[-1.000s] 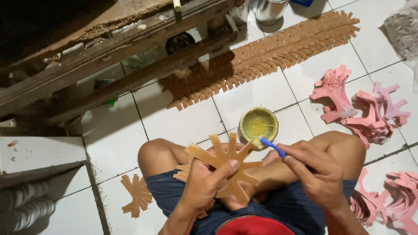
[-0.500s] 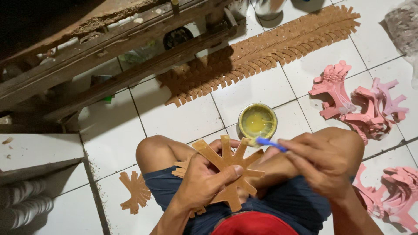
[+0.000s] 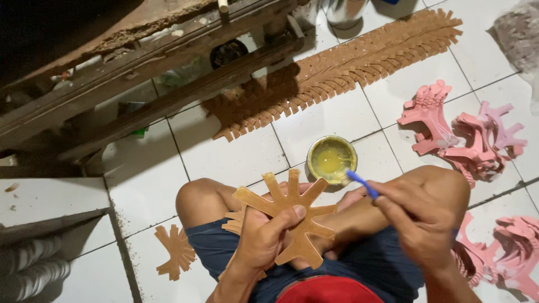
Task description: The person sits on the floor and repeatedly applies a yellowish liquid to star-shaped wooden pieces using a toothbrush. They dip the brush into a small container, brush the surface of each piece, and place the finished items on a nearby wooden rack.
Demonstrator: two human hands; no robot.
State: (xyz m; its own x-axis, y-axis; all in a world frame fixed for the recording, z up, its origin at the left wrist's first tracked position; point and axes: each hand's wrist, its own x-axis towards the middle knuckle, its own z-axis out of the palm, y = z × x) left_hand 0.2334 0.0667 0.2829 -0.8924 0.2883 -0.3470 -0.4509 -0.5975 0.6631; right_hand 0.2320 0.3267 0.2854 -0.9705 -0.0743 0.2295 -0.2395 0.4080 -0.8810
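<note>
yellow glue in round tin (image 3: pixel 332 160), right hand (image 3: pixel 422 219) pinching blue brush (image 3: pixel 362 184), left hand (image 3: pixel 264 235) gripping tan spoked cutout (image 3: pixel 292 221)

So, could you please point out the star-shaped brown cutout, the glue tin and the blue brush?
star-shaped brown cutout (image 3: pixel 292 216): head view, centre where its arms meet.
glue tin (image 3: pixel 331 159): head view, yellow glue inside.
blue brush (image 3: pixel 362 183): head view, middle of handle.
</note>
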